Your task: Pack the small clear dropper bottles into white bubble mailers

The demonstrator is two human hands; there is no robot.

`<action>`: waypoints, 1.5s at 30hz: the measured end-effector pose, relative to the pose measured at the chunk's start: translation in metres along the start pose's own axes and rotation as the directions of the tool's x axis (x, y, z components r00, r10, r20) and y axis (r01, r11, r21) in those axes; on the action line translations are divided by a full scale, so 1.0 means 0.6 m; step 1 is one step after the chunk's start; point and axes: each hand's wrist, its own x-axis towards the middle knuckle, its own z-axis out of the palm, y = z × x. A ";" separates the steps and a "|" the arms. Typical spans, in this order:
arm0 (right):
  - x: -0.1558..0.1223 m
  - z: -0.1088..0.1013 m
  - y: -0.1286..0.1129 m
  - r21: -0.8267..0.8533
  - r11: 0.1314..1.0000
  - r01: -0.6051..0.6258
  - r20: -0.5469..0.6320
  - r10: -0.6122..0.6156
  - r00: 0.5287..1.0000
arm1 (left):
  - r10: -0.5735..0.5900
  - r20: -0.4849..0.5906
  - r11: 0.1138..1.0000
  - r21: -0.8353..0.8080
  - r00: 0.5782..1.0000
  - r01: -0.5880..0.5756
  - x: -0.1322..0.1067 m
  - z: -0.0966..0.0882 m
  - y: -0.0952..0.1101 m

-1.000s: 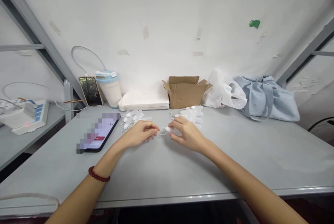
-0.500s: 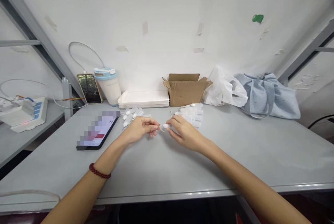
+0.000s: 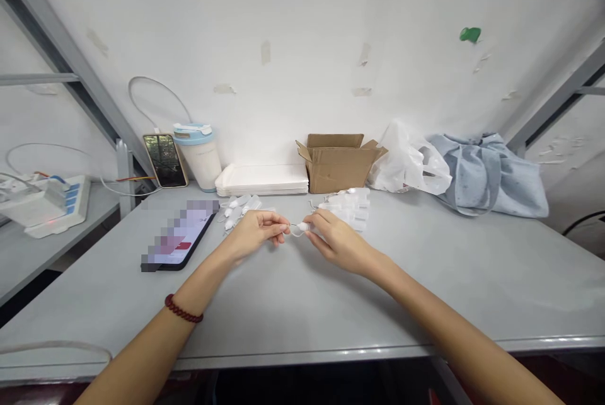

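Note:
My right hand (image 3: pixel 338 242) is closed around a small needle-tip bottle; only its white conical top (image 3: pixel 303 227) shows past the fingertips, and the body is hidden. From that top a thin dark needle or pin points left toward my left hand (image 3: pixel 255 233), whose thumb and forefinger pinch its far end. A fine white strap (image 3: pixel 297 234) loops below, between both hands. Behind my left hand lies a group of small translucent bottles (image 3: pixel 242 205) with white tops. Beyond my right hand, several similar bottles (image 3: pixel 353 208) lie side by side in a pile.
Along the wall stand a propped phone (image 3: pixel 165 160), a tumbler (image 3: pixel 201 156), a stack of white trays or boxes (image 3: pixel 262 179), an open cardboard box (image 3: pixel 340 169), a plastic bag (image 3: pixel 406 162) and a blue cloth bag (image 3: pixel 510 181). Another phone (image 3: pixel 189 238) lies left; a power strip (image 3: pixel 70 206) sits farther left.
The whole view has shifted slightly. My hands keep nearly the same pose, with the white bottle top a touch farther right from my left fingertips.

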 end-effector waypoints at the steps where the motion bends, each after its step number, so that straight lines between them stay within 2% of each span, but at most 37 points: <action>1: 0.000 0.000 0.000 0.004 1.000 -0.003 -0.001 0.003 1.000 | 0.002 0.000 1.000 -0.003 1.000 -0.002 0.000 0.000 0.000; 8: 0.002 0.003 -0.001 0.025 1.000 -0.006 0.033 0.005 0.999 | 0.005 -0.007 1.000 -0.011 1.000 -0.005 -0.002 0.000 0.000; 16: 0.001 0.003 -0.001 0.030 0.999 -0.019 -0.007 0.019 1.000 | 0.008 -0.007 1.000 0.001 1.000 -0.008 0.003 -0.002 -0.009; 28: -0.001 0.007 -0.006 0.053 0.998 -0.046 0.024 0.045 0.999 | -0.023 0.024 0.997 -0.075 0.999 0.025 0.002 -0.003 -0.008; 34: -0.001 0.007 -0.006 0.076 0.996 -0.035 -0.019 0.037 0.999 | -0.039 0.029 0.989 -0.138 0.999 0.043 0.002 -0.003 -0.005; 45: 0.001 0.004 -0.007 0.091 0.994 -0.057 -0.016 0.059 0.998 | -0.068 0.040 0.973 -0.217 0.997 0.075 -0.001 -0.002 0.001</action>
